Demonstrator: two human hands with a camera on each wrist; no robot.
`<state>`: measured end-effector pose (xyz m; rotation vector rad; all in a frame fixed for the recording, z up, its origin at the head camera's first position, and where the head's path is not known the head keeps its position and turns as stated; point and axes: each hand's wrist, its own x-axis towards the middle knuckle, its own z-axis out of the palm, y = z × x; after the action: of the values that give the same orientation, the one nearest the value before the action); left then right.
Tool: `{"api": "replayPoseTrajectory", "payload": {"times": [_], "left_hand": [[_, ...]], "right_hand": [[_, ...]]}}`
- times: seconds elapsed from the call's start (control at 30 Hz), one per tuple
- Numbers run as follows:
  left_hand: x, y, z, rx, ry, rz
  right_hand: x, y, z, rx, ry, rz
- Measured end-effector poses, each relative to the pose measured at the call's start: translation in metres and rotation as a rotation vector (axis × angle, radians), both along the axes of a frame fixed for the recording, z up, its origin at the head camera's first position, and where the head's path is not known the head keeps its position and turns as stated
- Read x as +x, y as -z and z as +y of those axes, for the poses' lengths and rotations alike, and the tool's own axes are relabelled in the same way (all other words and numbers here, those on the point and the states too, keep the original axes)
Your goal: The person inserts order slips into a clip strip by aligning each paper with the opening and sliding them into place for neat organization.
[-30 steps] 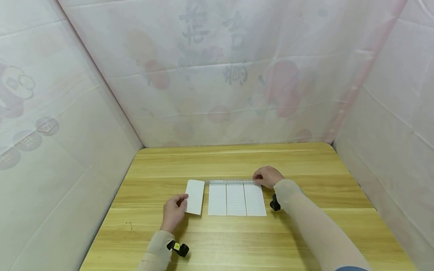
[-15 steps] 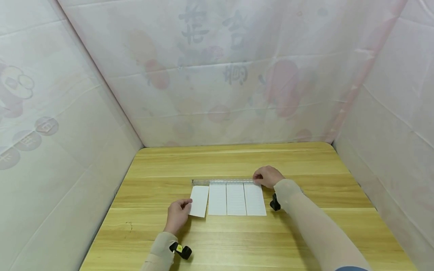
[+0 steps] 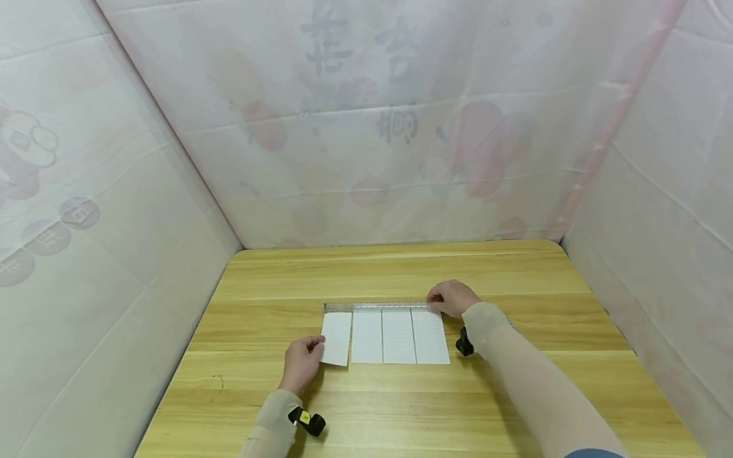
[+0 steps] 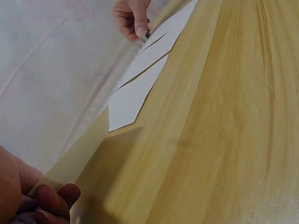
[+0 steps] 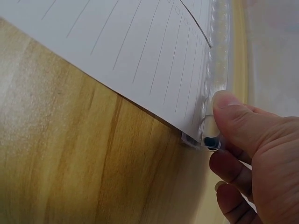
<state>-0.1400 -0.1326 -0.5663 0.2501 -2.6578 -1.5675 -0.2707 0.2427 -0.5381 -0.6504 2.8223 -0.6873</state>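
My left hand (image 3: 301, 366) pinches the left edge of a white paper card (image 3: 336, 337) between thumb and fingers. The card slants over the table, its top edge close below a clear plastic strip (image 3: 366, 307); in the left wrist view the held card (image 4: 81, 151) casts a shadow on the wood. To its right lie three white lined cards (image 3: 397, 337) side by side, their top edges along the strip. My right hand (image 3: 453, 299) grips the strip's right end. In the right wrist view the thumb (image 5: 229, 105) lies on top of the strip, near a dark spot at its end.
The wooden table (image 3: 401, 413) bears small dark marks (image 3: 217, 383) at its left. Printed fabric walls (image 3: 366, 159) rise behind it and on both sides. Black cameras (image 3: 307, 421) sit on both wrists.
My left hand has brought the card rightward and down from over the strip's left end, which now shows, then shifted it slightly up toward the strip. My right hand has stayed in place.
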Motion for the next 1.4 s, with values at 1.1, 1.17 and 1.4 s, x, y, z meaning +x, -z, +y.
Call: {"api": "replayPoseTrajectory", "payload": {"times": [1.1,1.17,1.4], "left_hand": [[-0.010,0.002,0.004,-0.008,-0.001,-0.016],[-0.010,0.003,0.004,-0.006,-0.008,-0.015],[-0.012,0.003,0.005,0.002,-0.027,-0.031]], "right_hand": [[-0.001,0.001,0.001,0.014,-0.001,-0.004],[-0.001,0.001,0.001,0.017,0.000,-0.001],[0.000,-0.001,0.001,-0.008,-0.005,-0.023]]}}
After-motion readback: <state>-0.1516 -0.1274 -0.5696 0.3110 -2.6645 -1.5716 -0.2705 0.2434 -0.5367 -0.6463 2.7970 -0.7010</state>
